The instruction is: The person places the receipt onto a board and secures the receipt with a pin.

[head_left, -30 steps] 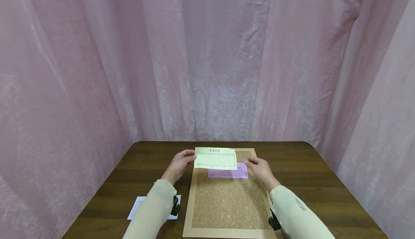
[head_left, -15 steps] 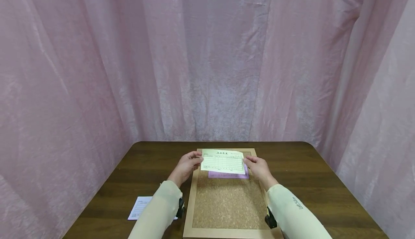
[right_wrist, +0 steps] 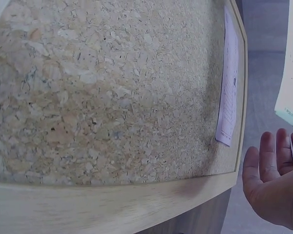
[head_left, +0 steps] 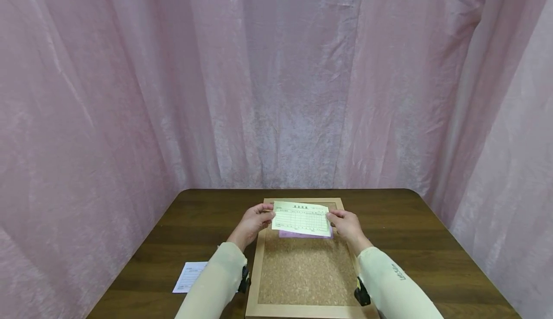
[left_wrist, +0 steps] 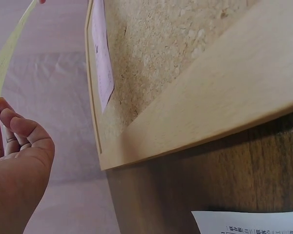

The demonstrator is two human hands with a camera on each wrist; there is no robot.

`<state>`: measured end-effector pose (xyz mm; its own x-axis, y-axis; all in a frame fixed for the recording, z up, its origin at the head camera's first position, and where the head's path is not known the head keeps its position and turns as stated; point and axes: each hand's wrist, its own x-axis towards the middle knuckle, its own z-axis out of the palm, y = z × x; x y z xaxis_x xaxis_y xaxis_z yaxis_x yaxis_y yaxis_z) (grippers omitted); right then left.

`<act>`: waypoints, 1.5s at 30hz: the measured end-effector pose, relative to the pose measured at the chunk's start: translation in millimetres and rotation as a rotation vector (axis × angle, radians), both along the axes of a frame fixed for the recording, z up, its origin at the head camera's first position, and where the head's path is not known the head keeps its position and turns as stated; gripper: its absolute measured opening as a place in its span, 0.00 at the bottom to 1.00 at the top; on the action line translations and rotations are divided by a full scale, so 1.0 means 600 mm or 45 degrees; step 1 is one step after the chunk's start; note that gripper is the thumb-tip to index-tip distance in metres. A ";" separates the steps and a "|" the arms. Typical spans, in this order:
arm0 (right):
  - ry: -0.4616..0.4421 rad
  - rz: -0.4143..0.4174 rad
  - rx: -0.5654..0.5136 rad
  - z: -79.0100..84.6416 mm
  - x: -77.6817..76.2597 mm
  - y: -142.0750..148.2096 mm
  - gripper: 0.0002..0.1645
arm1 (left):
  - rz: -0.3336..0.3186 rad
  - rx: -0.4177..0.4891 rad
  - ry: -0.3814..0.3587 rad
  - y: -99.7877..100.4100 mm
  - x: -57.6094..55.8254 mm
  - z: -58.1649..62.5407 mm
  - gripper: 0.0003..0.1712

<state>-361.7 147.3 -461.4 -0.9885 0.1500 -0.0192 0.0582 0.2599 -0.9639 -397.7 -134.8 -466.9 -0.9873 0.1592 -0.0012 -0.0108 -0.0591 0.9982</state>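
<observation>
A pale green printed form (head_left: 301, 219) is held up over the far end of a wood-framed cork board (head_left: 306, 271). My left hand (head_left: 254, 223) pinches its left edge between thumb and fingers; the left wrist view shows the slip (left_wrist: 10, 46) bowing away from that hand. My right hand (head_left: 347, 225) pinches its right edge, with the other fingers spread loosely in the right wrist view. Behind it a purple form (head_left: 304, 235) lies on the cork, mostly covered in the head view but plain in the left wrist view.
A white printed slip (head_left: 188, 276) lies on the dark wooden table (head_left: 402, 251) left of the board, partly under my left sleeve. Pink curtains (head_left: 298, 79) hang behind the table and along both sides.
My left hand has carried the green form rightward over the purple one. My right hand, which was apart from it, now grips its right edge.
</observation>
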 end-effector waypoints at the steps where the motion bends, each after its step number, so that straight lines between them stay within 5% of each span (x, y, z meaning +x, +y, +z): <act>1: 0.000 -0.009 0.002 0.000 0.000 0.000 0.23 | -0.004 0.001 -0.002 0.000 0.001 0.000 0.08; 17: 0.016 -0.056 -0.025 -0.010 -0.005 0.008 0.15 | -0.023 -0.077 0.006 0.002 0.007 -0.011 0.13; 45: 0.035 -0.036 -0.015 -0.042 0.010 0.015 0.16 | 0.003 -0.327 0.014 0.011 0.035 -0.037 0.22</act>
<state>-355.5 156.3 -486.4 -0.9840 0.1779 0.0062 0.0386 0.2473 -0.9682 -376.8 -128.0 -489.1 -0.9879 0.1524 -0.0303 0.0002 0.1965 0.9805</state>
